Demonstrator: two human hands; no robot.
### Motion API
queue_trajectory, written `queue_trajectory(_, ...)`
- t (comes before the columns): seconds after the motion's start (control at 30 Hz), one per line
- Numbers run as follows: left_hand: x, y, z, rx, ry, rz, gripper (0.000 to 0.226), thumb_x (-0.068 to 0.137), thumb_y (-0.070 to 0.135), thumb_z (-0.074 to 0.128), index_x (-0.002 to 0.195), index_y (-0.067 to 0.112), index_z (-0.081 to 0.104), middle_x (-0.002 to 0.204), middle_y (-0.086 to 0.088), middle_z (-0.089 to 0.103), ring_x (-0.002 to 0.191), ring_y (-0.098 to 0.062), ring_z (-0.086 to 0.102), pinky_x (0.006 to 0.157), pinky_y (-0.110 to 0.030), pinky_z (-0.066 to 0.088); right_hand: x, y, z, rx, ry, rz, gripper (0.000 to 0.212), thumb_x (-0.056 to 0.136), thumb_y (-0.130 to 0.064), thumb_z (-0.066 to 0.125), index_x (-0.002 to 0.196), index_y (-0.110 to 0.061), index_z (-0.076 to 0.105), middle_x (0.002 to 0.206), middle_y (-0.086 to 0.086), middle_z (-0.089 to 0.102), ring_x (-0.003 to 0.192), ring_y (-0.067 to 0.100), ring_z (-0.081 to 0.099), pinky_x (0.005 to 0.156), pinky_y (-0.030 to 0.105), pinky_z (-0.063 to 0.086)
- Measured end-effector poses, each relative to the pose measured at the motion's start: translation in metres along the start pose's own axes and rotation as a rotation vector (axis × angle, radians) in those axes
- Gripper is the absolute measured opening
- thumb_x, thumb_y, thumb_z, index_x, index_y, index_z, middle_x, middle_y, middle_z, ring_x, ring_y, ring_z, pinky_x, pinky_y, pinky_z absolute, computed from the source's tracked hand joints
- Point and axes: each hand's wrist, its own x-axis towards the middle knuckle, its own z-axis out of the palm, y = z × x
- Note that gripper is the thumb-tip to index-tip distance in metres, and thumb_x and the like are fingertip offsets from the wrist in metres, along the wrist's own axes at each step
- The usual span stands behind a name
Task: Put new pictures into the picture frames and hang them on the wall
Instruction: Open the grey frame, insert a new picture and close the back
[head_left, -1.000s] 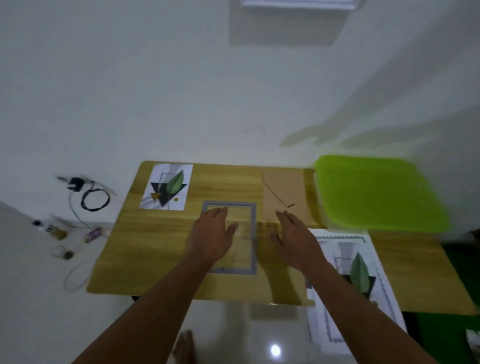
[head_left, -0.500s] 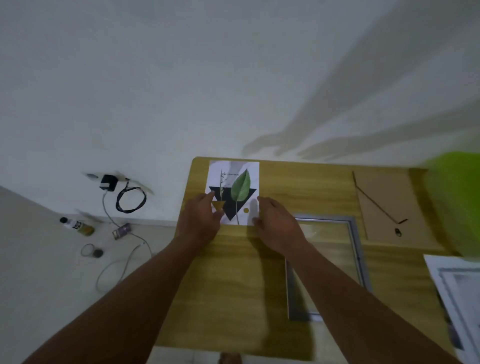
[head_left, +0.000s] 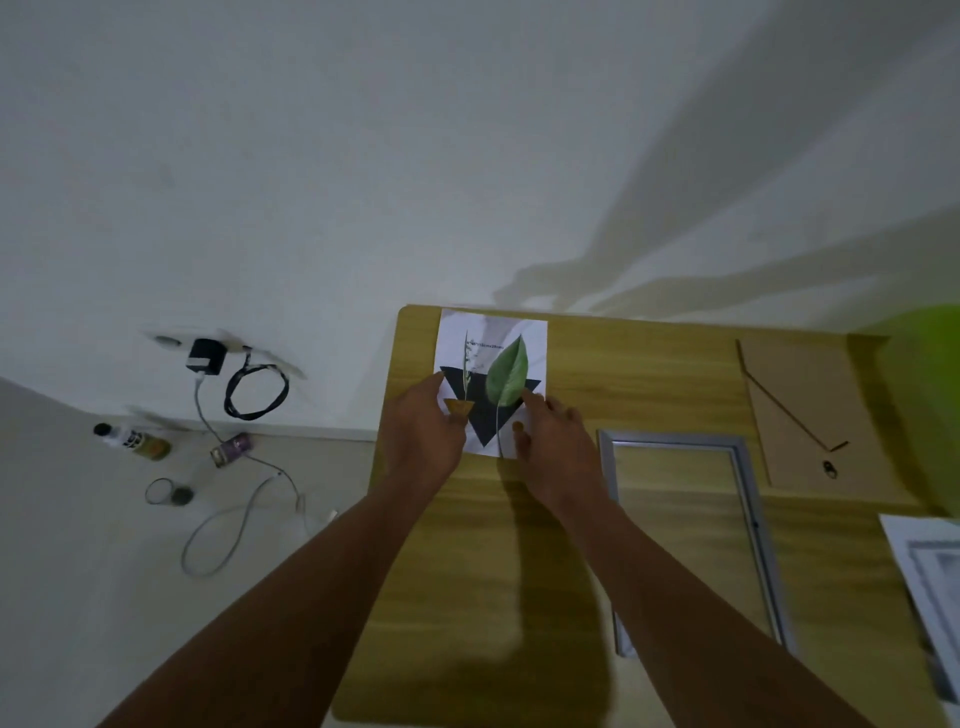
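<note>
A small line of dark print crosses the upper part of the leaf picture (head_left: 492, 374) but is too blurred to read, and the label on the floor bottle (head_left: 132, 441) is equally illegible.

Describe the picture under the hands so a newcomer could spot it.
On the wooden table, look to its far left corner by the wall. The leaf print lies there: a white sheet with a green leaf over a black triangle. The grey frame to its right is empty.
</note>
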Motion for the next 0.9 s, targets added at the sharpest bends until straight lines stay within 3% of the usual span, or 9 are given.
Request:
queue_trajectory(0.17, 0.014, 0.002, -0.001, -0.162, -0.040, -0.116, 0.040, 0.083, 0.017, 0.073, 0.120, 0.009, 0.062, 0.100, 0.003, 0.065, 0.099, -0.016, 0.059, 0.075, -0.018, 0.040, 0.003, 0.004, 0.003, 0.059, -0.009, 0.039, 0.050, 0.102, -0.022, 0.047, 0.150, -0.016, 0.035, 0.144, 0.007, 0.047, 0.129, 0.029, 0.040, 0.106, 0.041, 0.035)
queue_trajectory(0.27, 0.027, 0.007, -0.005, -0.261, -0.108, -0.217, 0.066, 0.078, 0.022, 0.080, 0.137, 0.015, 0.050, 0.115, 0.001, 0.061, 0.109, -0.015, 0.057, 0.078, -0.015, 0.038, 0.004, 0.007, 0.005, 0.074, -0.001, 0.047, 0.049, 0.100, -0.020, 0.049, 0.148, -0.018, 0.037, 0.145, 0.005, 0.047, 0.130, 0.028, 0.040, 0.103, 0.040, 0.038)
queue_trajectory(0.4, 0.041, 0.002, -0.012, -0.379, -0.185, -0.297, 0.073, 0.072, 0.011, 0.083, 0.137, 0.017, 0.049, 0.114, -0.006, 0.068, 0.101, -0.021, 0.065, 0.091, -0.037, 0.053, 0.004, 0.009, 0.006, 0.112, 0.022, 0.036, 0.048, 0.099, -0.015, 0.050, 0.146, -0.014, 0.042, 0.144, 0.006, 0.049, 0.132, 0.026, 0.043, 0.110, 0.041, 0.036)
queue_trajectory(0.53, 0.042, 0.000, -0.017, -0.467, -0.304, -0.272, 0.040, 0.085, -0.006, 0.066, 0.119, 0.014, 0.061, 0.106, -0.004, 0.071, 0.092, -0.017, 0.067, 0.076, -0.028, 0.055, 0.005, 0.007, 0.008, 0.222, 0.107, 0.020, 0.038, 0.098, -0.023, 0.053, 0.136, -0.016, 0.051, 0.129, 0.004, 0.058, 0.121, 0.026, 0.052, 0.095, 0.034, 0.046)
queue_trajectory(0.63, 0.039, 0.002, -0.022, -0.567, -0.357, -0.300, 0.036, 0.088, -0.009, 0.059, 0.115, 0.015, 0.064, 0.107, -0.009, 0.072, 0.098, -0.027, 0.069, 0.082, -0.039, 0.057, 0.008, 0.004, 0.007, 0.284, 0.128, 0.003, 0.034, 0.098, -0.027, 0.054, 0.131, -0.016, 0.054, 0.125, 0.003, 0.058, 0.117, 0.022, 0.053, 0.090, 0.030, 0.047)
queue_trajectory(0.7, 0.038, 0.003, -0.026, -0.615, -0.374, -0.316, 0.035, 0.089, -0.009, 0.057, 0.116, 0.013, 0.064, 0.107, -0.012, 0.072, 0.098, -0.030, 0.069, 0.085, -0.044, 0.057, 0.007, 0.002, 0.002, 0.363, 0.150, 0.014, 0.039, 0.098, -0.030, 0.056, 0.135, -0.019, 0.053, 0.131, 0.000, 0.055, 0.118, 0.013, 0.050, 0.093, 0.014, 0.043)
queue_trajectory(0.77, 0.034, 0.005, -0.031, -0.611, -0.397, -0.280, 0.032, 0.091, -0.008, 0.055, 0.117, 0.009, 0.062, 0.103, -0.009, 0.071, 0.087, -0.019, 0.071, 0.075, -0.034, 0.060, 0.005, 0.000, -0.007, 0.479, 0.177, 0.047, 0.040, 0.097, -0.026, 0.060, 0.135, -0.018, 0.054, 0.129, -0.001, 0.056, 0.113, 0.007, 0.050, 0.084, 0.001, 0.035)
queue_trajectory(0.87, 0.024, 0.012, -0.038, -0.529, -0.420, -0.177, 0.030, 0.094, -0.004, 0.054, 0.119, 0.010, 0.060, 0.100, 0.000, 0.068, 0.075, -0.007, 0.064, 0.057, -0.017, 0.049, -0.001, 0.002, -0.023, 0.665, 0.180, 0.164, 0.048, 0.095, -0.022, 0.064, 0.140, -0.022, 0.050, 0.136, 0.000, 0.056, 0.116, 0.011, 0.057, 0.094, 0.021, 0.046)
queue_trajectory(0.9, 0.021, 0.013, -0.039, -0.525, -0.406, -0.170, 0.030, 0.094, -0.002, 0.055, 0.119, 0.013, 0.060, 0.101, -0.001, 0.069, 0.073, -0.007, 0.062, 0.054, -0.016, 0.046, -0.005, 0.004, -0.028, 0.735, 0.172, 0.191, 0.049, 0.095, -0.016, 0.063, 0.141, -0.022, 0.049, 0.133, 0.002, 0.058, 0.104, 0.007, 0.064, 0.085, 0.020, 0.052)
